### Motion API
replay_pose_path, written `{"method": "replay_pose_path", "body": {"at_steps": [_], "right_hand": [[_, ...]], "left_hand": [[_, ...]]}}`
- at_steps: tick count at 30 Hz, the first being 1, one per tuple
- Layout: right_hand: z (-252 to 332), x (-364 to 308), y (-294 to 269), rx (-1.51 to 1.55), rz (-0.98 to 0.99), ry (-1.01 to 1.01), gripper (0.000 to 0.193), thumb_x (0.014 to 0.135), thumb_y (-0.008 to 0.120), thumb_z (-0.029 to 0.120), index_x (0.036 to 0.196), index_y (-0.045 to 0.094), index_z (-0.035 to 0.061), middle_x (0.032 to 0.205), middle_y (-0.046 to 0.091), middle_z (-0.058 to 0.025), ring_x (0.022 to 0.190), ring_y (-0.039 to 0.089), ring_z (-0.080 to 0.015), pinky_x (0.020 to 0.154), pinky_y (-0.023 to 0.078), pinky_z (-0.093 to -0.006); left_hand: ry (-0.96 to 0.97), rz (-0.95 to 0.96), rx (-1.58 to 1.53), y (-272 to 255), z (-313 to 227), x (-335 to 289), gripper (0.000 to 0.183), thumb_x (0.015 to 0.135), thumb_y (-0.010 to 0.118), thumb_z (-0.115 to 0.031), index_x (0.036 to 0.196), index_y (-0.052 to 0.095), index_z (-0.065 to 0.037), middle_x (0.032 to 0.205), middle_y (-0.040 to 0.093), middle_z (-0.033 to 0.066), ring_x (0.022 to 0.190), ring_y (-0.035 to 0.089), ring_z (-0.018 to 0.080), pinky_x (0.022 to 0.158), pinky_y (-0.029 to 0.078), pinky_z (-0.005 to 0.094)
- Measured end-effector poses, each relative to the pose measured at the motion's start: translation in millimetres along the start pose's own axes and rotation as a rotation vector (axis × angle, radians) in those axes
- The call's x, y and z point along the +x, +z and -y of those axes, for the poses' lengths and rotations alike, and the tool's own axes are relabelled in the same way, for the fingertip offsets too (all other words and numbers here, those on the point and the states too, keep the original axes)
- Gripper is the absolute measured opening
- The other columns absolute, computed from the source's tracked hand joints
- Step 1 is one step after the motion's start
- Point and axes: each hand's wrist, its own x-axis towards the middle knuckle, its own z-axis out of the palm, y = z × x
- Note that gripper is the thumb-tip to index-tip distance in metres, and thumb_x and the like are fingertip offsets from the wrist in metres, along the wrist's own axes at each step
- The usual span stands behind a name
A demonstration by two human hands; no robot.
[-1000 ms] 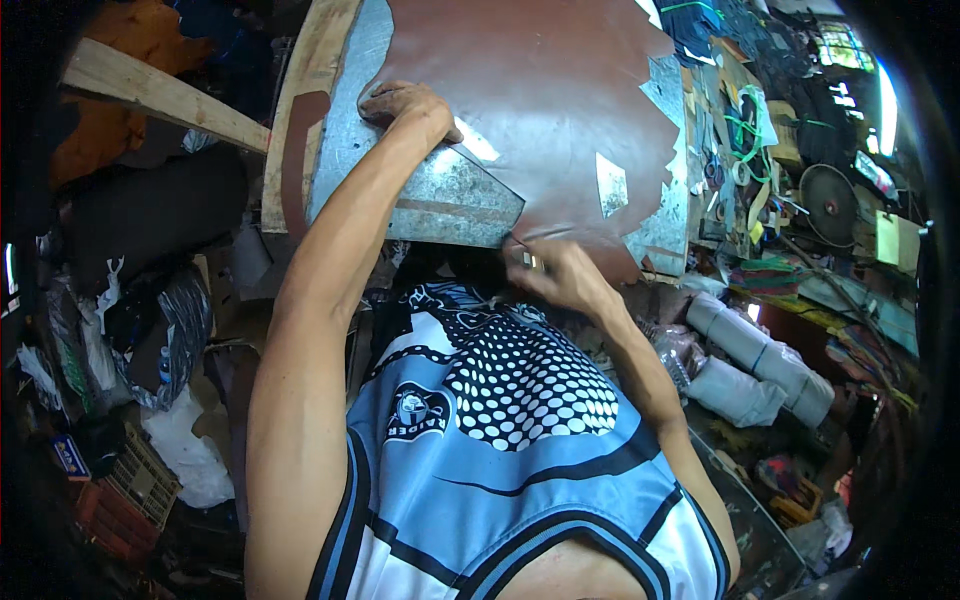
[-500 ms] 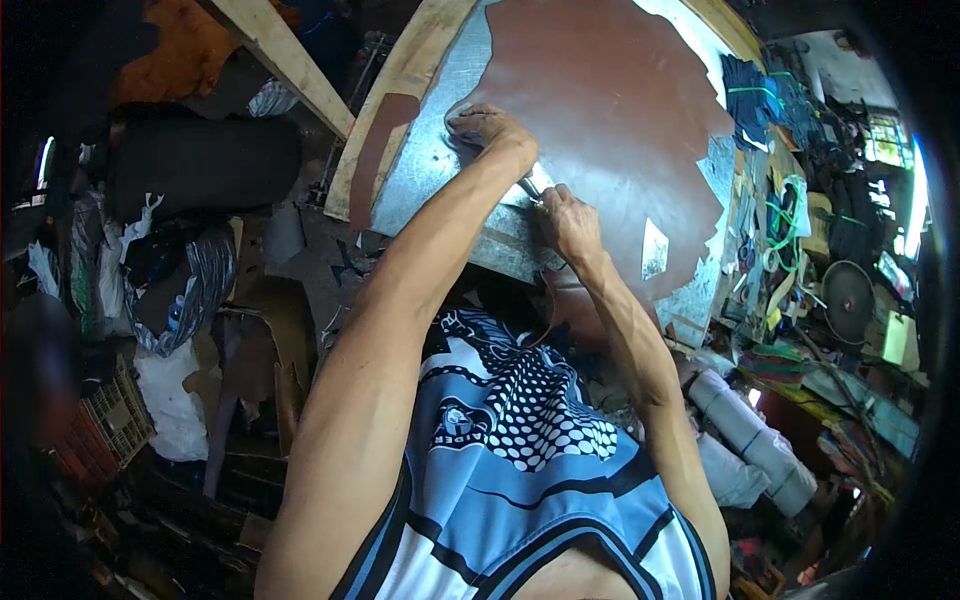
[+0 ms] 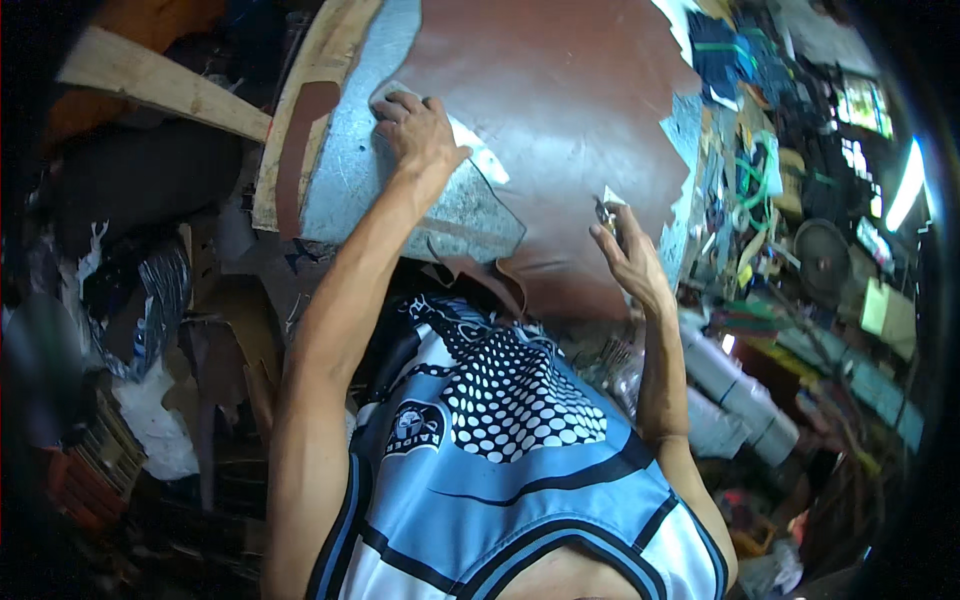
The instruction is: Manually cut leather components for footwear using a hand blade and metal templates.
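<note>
A large brown leather hide (image 3: 560, 110) lies spread over a grey metal-topped work table (image 3: 345, 175). My left hand (image 3: 420, 135) rests at the hide's left edge, fingers bent and apart, thumb out to the right. Bare metal shows beside the cut edge below it. My right hand (image 3: 632, 258) is above the hide farther right, closed round a short metal tool (image 3: 603, 212); my fingers hide much of it, and its kind is unclear. A pale corner, perhaps of a card (image 3: 612, 194), shows at its fingertips. The hide's near end hangs off the table toward me.
A narrow brown leather strip (image 3: 305, 150) lies on the wooden edge at the left, where a wooden beam (image 3: 165, 85) slants in. Folded dark cloth (image 3: 718, 50) and green cord (image 3: 757, 190) sit at the right. Wrapped rolls (image 3: 735, 385) lie below them.
My right hand has moved away rightward from my left hand, carrying the metal tool. The left hand stays at the hide's left edge. The whole view has shifted.
</note>
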Motion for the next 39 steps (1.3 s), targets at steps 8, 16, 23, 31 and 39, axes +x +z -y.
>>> {"method": "replay_pose_path", "body": {"at_steps": [8,16,23,31,39], "right_hand": [[169,161,21,-0.376,0.027,-1.094,0.035,0.093,0.060,0.016,0.128,0.060,0.0140,0.109,0.067,-0.0161,0.096,0.065,-0.0375,0.083,0.052,-0.0441],[273,266,65,-0.630,0.339,-1.560,0.027,0.092,0.062,0.028,0.115,0.071,0.0169,0.114,0.069,-0.0067,0.099,0.066,-0.0298,0.085,0.054,-0.0392],[296,268,68,-0.786,0.478,-1.596,0.027,0.091,0.064,0.028,0.115,0.071,0.0209,0.115,0.068,-0.0108,0.110,0.063,-0.0314,0.096,0.049,-0.0420],[298,266,60,-0.880,0.463,-1.606,0.025,0.093,0.062,0.028,0.114,0.072,0.0200,0.112,0.071,-0.0025,0.107,0.064,-0.0239,0.092,0.051,-0.0371],[291,260,63,-0.847,0.443,-1.594,0.023,0.093,0.061,0.023,0.114,0.070,0.0182,0.116,0.066,-0.0042,0.110,0.061,-0.0261,0.094,0.050,-0.0394]], "left_hand": [[-0.057,-0.075,-0.091,2,27,-28,0.102,0.066,0.082,-0.055,0.141,0.041,0.000,0.151,0.028,0.0256,0.141,0.020,0.0496,0.112,0.023,0.0608],[-0.036,-0.112,-0.136,1,33,-25,0.098,0.068,0.081,-0.054,0.139,0.043,0.002,0.147,0.032,0.0271,0.139,0.025,0.0505,0.112,0.028,0.0549],[-0.029,-0.120,-0.134,3,38,-26,0.099,0.067,0.082,-0.054,0.137,0.044,0.004,0.146,0.032,0.0285,0.137,0.028,0.0513,0.111,0.031,0.0548],[0.011,-0.107,-0.123,-2,33,-21,0.096,0.067,0.083,-0.053,0.135,0.047,0.005,0.143,0.034,0.0294,0.135,0.030,0.0520,0.109,0.033,0.0559],[0.015,-0.100,-0.099,-5,37,-21,0.094,0.067,0.082,-0.054,0.133,0.050,0.004,0.142,0.036,0.0288,0.133,0.032,0.0512,0.104,0.038,0.0534]]}}
